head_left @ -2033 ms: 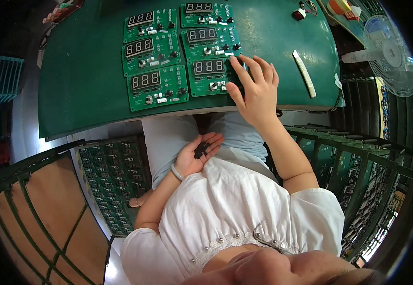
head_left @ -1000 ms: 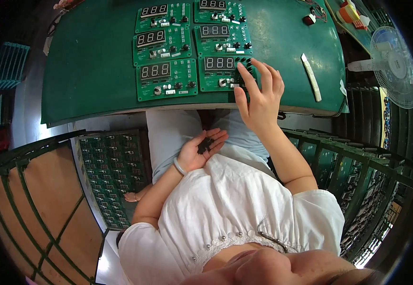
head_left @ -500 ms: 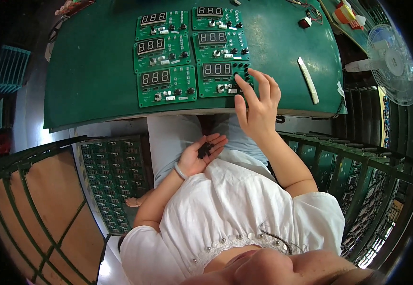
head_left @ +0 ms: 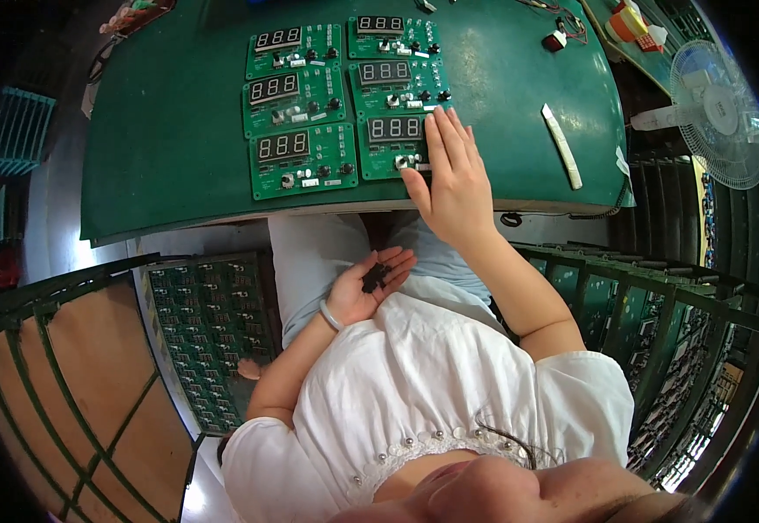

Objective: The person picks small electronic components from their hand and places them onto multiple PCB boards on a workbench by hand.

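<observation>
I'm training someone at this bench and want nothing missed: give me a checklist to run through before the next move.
1. Left hand palm up, holding small black parts: ok.
2. Six circuit boards display side up on the green table: ok.
3. Right hand clear of the nearest right-hand board: not ok; it covers that board's right side.
4. Anything under that hand sitting straight: cannot tell, hidden.
5. White strip apart from the right hand: ok.

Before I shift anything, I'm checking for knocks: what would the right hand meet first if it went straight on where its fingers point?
Probably the right column's middle board, at its near right corner by the black knobs; the right hand covers part of that column's nearest board, height unclear.
</observation>
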### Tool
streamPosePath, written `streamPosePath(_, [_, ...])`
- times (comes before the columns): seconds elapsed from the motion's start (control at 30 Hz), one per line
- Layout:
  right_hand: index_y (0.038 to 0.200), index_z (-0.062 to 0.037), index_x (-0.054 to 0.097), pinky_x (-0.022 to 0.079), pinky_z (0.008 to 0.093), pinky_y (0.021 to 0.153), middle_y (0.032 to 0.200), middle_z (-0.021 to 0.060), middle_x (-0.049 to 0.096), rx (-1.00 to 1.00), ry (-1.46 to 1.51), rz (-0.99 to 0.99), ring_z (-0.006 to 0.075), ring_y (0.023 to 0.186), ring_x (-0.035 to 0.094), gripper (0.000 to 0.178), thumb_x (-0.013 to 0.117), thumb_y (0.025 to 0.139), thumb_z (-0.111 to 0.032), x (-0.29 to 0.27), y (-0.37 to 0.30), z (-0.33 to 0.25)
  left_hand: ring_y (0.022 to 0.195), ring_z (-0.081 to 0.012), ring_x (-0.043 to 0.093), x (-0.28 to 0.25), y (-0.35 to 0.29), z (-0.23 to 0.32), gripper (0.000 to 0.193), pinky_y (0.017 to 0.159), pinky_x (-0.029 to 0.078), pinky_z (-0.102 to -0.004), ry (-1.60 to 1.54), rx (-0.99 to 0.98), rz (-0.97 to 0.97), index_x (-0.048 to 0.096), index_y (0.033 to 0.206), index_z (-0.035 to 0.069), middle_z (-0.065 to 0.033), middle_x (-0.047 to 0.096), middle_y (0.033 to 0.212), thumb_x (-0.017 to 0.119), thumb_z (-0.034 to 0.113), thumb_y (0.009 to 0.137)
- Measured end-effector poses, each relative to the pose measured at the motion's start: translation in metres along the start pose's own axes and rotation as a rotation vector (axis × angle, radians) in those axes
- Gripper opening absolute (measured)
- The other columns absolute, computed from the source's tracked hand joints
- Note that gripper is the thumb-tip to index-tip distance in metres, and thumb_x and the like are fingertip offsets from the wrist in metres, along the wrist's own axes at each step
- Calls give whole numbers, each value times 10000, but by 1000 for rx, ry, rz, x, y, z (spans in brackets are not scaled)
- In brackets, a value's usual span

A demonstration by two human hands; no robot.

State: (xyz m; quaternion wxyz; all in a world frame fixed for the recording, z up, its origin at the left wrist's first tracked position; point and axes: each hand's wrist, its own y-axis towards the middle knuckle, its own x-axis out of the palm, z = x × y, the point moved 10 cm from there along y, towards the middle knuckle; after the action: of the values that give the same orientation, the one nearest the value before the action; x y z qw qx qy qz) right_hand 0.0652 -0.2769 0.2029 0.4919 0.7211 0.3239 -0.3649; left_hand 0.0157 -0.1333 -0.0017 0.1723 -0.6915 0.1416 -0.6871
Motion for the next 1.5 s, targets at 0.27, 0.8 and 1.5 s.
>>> streamPosePath(0.27, [1301, 80, 462, 335, 491, 1064, 1362, 259, 449, -8, 67, 7, 411, 1284, 418, 578, 593, 849, -256, -16, -5, 6, 1312, -287, 419, -4, -2, 0, 403, 1092, 369, -374, -28, 11, 33, 457, 1301, -26, -169, 442, 1400, 391, 243, 1008])
streamPosePath(0.8, [909, -95, 645, 421, 412, 790, 870, 33, 581, -243, 611, -136, 265, 832, 530, 293, 744, 634, -82, 16, -59, -66, 1384, -225, 303, 70, -60, 47, 545, 1131, 259, -365, -19, 346, -152, 314, 1443, 41, -138, 315, 1499, 256, 384, 1023])
streamPosePath(1.5, [905, -43, 605, 451, 367, 708, 890, 69, 603, -224, 685, -239, 266, 825, 568, 225, 685, 695, -26, 29, -57, -77, 1408, -229, 257, 64, -50, 53, 540, 1132, 251, -365, -46, 411, -127, 272, 1462, 69, -112, 263, 1531, 322, 362, 1012])
